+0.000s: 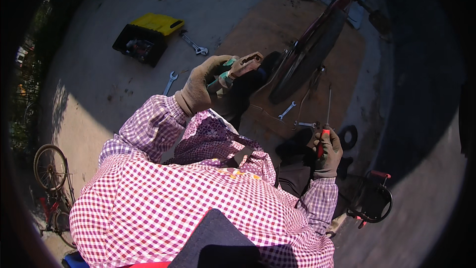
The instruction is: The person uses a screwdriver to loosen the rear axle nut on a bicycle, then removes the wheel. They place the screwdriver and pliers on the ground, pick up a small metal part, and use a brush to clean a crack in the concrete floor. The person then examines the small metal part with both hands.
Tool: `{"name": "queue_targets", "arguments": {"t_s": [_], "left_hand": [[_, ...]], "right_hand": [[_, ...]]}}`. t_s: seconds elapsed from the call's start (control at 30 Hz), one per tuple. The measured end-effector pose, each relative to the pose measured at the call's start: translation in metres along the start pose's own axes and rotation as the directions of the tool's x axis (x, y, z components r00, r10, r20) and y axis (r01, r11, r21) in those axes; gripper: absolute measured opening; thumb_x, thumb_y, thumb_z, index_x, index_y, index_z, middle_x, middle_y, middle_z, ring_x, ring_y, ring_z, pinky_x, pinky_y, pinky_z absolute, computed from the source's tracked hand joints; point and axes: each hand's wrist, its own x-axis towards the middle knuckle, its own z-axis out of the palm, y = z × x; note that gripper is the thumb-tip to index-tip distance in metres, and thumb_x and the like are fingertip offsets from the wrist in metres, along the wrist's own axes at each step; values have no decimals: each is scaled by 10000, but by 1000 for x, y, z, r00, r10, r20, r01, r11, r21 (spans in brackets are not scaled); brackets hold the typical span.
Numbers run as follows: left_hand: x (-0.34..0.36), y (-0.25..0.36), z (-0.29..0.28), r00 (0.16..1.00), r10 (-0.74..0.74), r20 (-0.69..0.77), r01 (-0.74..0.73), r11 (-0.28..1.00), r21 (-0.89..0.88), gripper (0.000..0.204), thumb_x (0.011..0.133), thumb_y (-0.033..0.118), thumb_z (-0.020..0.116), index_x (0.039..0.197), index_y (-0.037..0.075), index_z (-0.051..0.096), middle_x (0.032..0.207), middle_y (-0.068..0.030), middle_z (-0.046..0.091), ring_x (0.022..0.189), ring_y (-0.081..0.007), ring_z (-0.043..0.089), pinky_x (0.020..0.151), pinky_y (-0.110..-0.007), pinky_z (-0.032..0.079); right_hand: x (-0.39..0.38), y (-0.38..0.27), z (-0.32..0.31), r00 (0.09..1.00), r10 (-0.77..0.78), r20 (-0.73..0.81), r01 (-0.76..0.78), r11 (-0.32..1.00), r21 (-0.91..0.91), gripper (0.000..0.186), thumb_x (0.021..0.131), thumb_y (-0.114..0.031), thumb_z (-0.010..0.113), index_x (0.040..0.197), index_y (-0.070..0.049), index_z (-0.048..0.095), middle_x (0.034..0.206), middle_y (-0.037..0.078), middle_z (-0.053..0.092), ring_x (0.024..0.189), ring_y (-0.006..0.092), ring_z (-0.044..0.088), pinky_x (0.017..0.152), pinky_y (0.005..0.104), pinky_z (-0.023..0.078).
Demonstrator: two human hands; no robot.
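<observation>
Screwdriver [325, 134] is clasped in the right hand [330, 153], near the board's [267, 20] right edge. On my feed I see the left hand [201, 83] well apart; whether it holds something, I cannot tell. Between them lies a wrench [287, 110].

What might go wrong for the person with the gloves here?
The long metal screwdriver with a red handle could jab something if it slips from the brown-gloved right hand, since its shaft is bare. The small silver open-ended spanner lying on the flat brown sheet might get stepped on. The brown, blocky piece might drop from the brown-gloved left hand.
</observation>
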Motion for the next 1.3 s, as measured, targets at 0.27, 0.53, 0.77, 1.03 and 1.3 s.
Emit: {"name": "queue_targets", "arguments": {"t_s": [0.27, 0.53, 0.77, 1.03, 1.3], "left_hand": [[-17, 4, 35, 944, -203, 260, 266, 934, -239, 654, 903, 317, 799, 1423, 49, 507, 1361, -86, 587, 1204, -180, 592, 1073, -351, 450], [-12, -13, 64, 845, -181, 503, 419, 809, -413, 606, 881, 154, 804, 1413, 28, 542, 1326, -94, 628, 1186, -191, 609, 1083, -356, 443], [-15, -35, 81, 748, -173, 641, 537, 725, -432, 778, 787, 245, 902, 1413, -6, 514, 1294, -144, 628, 1080, -197, 651, 977, -349, 522], [-8, -26, 95, 612, -212, 762, 736, 505, -450, 665, 815, 181, 860, 1368, -24, 552, 1156, -120, 657, 979, -188, 663, 897, -340, 551], [-29, -48, 72, 587, -211, 781, 807, 230, -544, 546, 850, 99, 819, 1319, -40, 577, 1137, -101, 672, 986, -163, 673, 875, -318, 566]], "right_hand": [[22, 14, -37, 996, -7, -87, 11, 999, 47, 392, 971, -152, 719, 1301, 24, 601, 983, 133, 728, 742, 140, 699, 594, 251, 584], [57, 47, -69, 997, 40, -60, -36, 998, 59, 412, 976, -187, 719, 1332, -8, 616, 1005, 123, 728, 756, 142, 699, 613, 258, 581], [72, 60, -80, 999, 30, -29, -27, 995, 98, 409, 981, -202, 716, 1327, -8, 619, 996, 116, 730, 758, 138, 696, 619, 259, 576], [83, 51, -87, 997, 46, -63, -41, 996, 84, 388, 956, -129, 720, 1282, 49, 609, 970, 144, 718, 737, 174, 697, 607, 284, 575], [81, 77, -79, 1000, 11, 1, -11, 992, 129, 413, 944, -112, 698, 1314, 44, 603, 1053, 166, 738, 772, 194, 737, 639, 299, 631]]}}
